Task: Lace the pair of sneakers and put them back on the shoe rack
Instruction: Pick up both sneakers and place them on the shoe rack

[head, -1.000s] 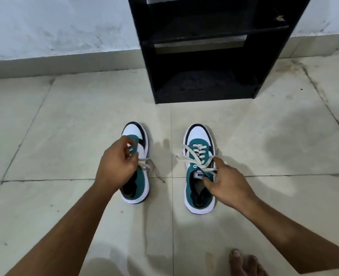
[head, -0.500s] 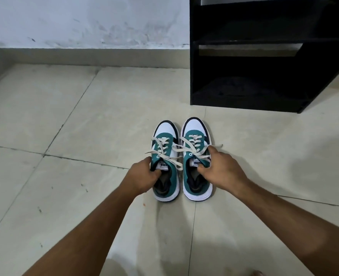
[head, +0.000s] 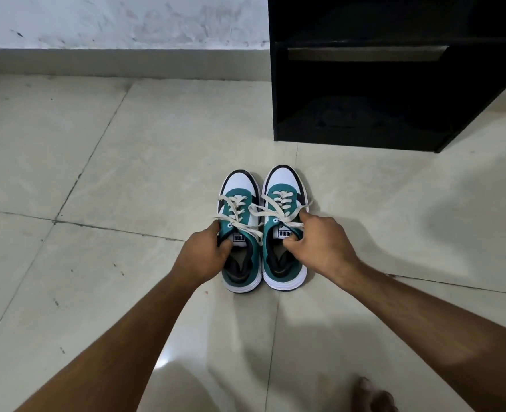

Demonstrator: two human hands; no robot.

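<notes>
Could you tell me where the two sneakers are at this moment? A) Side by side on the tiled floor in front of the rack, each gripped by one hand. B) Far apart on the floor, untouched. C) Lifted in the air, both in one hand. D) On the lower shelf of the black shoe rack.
A: the left sneaker and right sneaker sit together on the floor, short of the shoe rack, with the left hand and right hand gripping their collars.
</notes>
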